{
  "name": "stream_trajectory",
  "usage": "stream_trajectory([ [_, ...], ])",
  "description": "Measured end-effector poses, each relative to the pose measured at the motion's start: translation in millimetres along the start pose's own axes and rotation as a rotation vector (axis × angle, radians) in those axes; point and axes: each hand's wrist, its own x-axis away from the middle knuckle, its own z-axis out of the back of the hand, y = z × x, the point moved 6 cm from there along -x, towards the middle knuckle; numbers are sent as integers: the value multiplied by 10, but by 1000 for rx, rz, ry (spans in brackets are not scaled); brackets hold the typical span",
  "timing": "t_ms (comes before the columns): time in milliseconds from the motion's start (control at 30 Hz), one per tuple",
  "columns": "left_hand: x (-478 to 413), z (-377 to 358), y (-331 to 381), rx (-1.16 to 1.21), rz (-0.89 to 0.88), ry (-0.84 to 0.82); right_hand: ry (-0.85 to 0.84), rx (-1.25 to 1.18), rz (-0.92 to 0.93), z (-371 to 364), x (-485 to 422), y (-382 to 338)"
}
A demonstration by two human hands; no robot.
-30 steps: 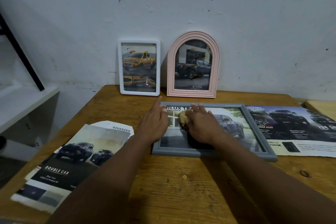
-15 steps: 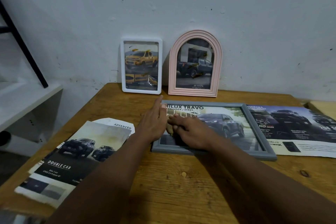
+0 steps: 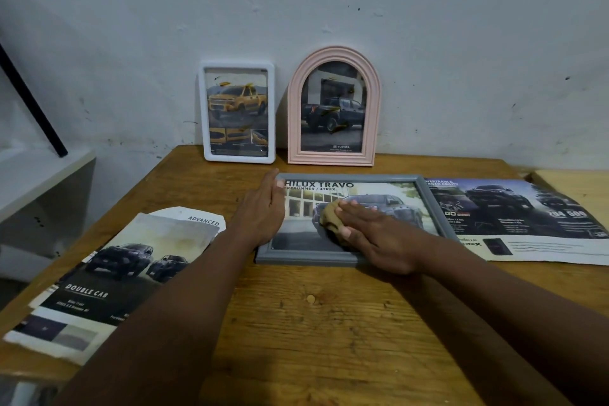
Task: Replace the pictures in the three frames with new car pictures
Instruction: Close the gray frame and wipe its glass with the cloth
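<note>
A grey frame (image 3: pixel 435 204) lies flat on the wooden table (image 3: pixel 313 323) with a "Hilux Travo" truck picture in it. My left hand (image 3: pixel 262 211) rests flat against the frame's left edge, fingers together. My right hand (image 3: pixel 372 234) presses a small tan cloth (image 3: pixel 329 216) onto the glass near the middle. A white frame (image 3: pixel 238 112) with a yellow truck and a pink arched frame (image 3: pixel 333 107) with a dark truck stand leaning on the wall behind.
Loose car brochure sheets (image 3: pixel 108 270) lie at the table's left front. A wide dark car sheet (image 3: pixel 514 217) lies right of the grey frame. A white shelf (image 3: pixel 36 181) stands left of the table, with a black bar leaning above it.
My right hand has slid the cloth to the right over the glass, from beside my left hand toward the frame's middle. My left hand has stayed at the left edge.
</note>
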Motion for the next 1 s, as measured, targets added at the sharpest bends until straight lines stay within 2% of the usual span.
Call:
stream_trajectory([
  [200,-3,-7,4,-19,-23,8,10,-36,-191,63,203,405],
  [333,-1,-1,29,-30,-37,14,92,-59,-119,94,183,257],
  [433,31,8,93,-32,-59,27,37,-59,-117,31,193,235],
  [633,8,-3,56,-23,-62,44,95,100,-382,47,408,520],
  [800,-32,-14,36,-68,-65,55,155,49,-640,-47,453,215],
  [867,-35,-17,31,-62,-54,53,210,51,-648,-74,466,40],
  [1000,-25,-12,51,-36,-61,65,359,70,-501,-120,438,-353],
])
